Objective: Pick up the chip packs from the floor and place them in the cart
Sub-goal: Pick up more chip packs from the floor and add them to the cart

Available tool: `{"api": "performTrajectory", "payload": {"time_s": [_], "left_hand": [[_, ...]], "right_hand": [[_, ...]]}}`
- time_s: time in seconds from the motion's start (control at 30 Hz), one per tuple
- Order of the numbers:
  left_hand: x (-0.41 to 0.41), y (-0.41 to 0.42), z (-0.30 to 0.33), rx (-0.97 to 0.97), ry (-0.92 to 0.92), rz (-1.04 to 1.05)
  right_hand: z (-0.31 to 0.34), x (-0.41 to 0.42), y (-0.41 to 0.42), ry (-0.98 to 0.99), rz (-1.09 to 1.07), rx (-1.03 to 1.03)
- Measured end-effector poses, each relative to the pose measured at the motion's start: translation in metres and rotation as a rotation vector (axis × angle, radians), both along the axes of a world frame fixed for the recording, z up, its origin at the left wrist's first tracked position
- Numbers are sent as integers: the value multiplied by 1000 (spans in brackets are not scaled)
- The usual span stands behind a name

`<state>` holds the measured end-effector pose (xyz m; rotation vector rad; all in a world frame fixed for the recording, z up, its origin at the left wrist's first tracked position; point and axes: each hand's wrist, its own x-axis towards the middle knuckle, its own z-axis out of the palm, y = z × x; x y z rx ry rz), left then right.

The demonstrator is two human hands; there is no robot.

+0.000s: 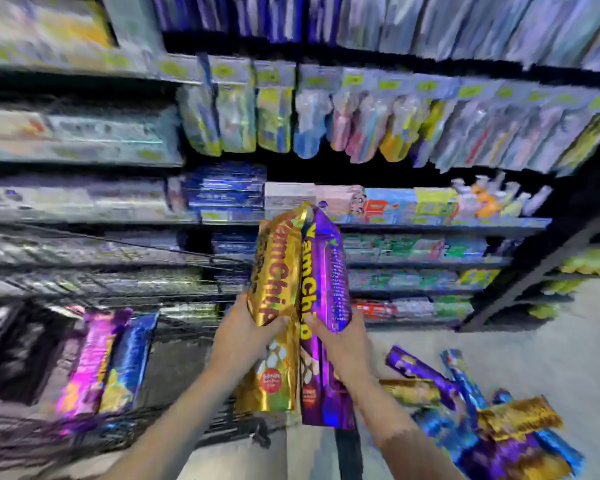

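My left hand [243, 334] grips a gold chip pack [279, 271] around its middle, and my right hand [343, 344] grips a purple chip pack [326, 268] the same way. Both packs stand upright, side by side and touching, held in front of me above the right edge of the black wire cart [174, 362]. Inside the cart lie a pink pack [90, 362] and a blue pack [129, 362]. Several more packs in purple, blue and gold [492, 420] lie in a heap on the floor at the lower right. The frame is blurred.
Store shelves [413, 223] packed with goods fill the whole background, close behind the cart. A dark shelf post [534, 268] slants down at the right. Pale floor [534, 341] shows to the right, beyond the heap of packs.
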<state>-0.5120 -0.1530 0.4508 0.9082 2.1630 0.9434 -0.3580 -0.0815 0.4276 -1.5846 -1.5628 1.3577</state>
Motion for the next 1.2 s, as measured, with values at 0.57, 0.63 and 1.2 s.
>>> {"api": "performTrajectory", "payload": {"time_s": [0.57,0.63,1.2], "left_hand": [[-284,-122,-111,-163,-129,219],[-292,-117,-136,-219,-139,213],[-310,-64,-348,-626,-22,129]], "right_hand": [[-105,-310,-95,-219,292,-170],[-128,-323,-92,-258,294,-176],[-351,-359,-76,-740,220,-266]]}}
